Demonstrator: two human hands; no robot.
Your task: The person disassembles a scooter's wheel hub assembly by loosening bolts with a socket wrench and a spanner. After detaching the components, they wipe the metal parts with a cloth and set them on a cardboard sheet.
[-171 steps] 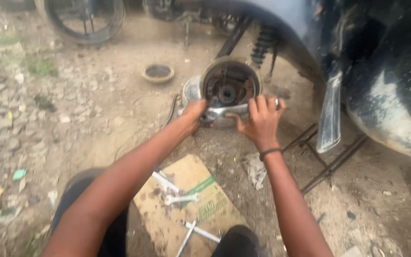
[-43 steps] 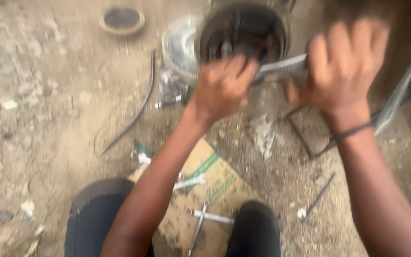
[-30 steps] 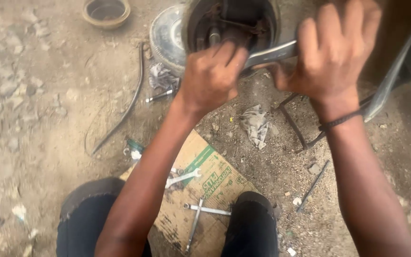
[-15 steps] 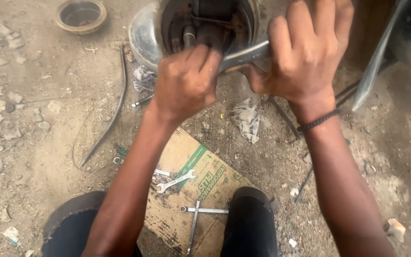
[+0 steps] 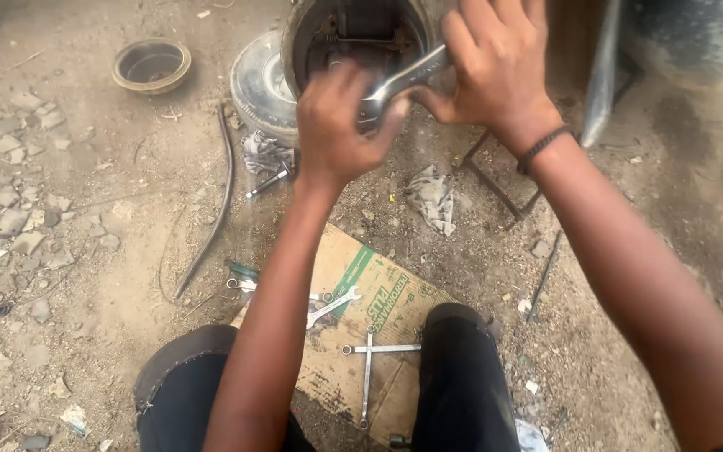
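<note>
Gripping one silver wrench (image 5: 403,82) at twelve o'clock, the left hand (image 5: 340,125) closes on its lower end, the right hand (image 5: 495,71) on its upper, against the round brake drum (image 5: 315,38). Cardboard (image 5: 361,293) lies at six o'clock.

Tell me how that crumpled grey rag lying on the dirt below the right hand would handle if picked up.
The rag lies crumpled in soft folds, so it would likely hang floppy and feel light. It looks grimy, so it may be greasy to touch. Lying flat on the dirt, it probably won't roll.
</note>
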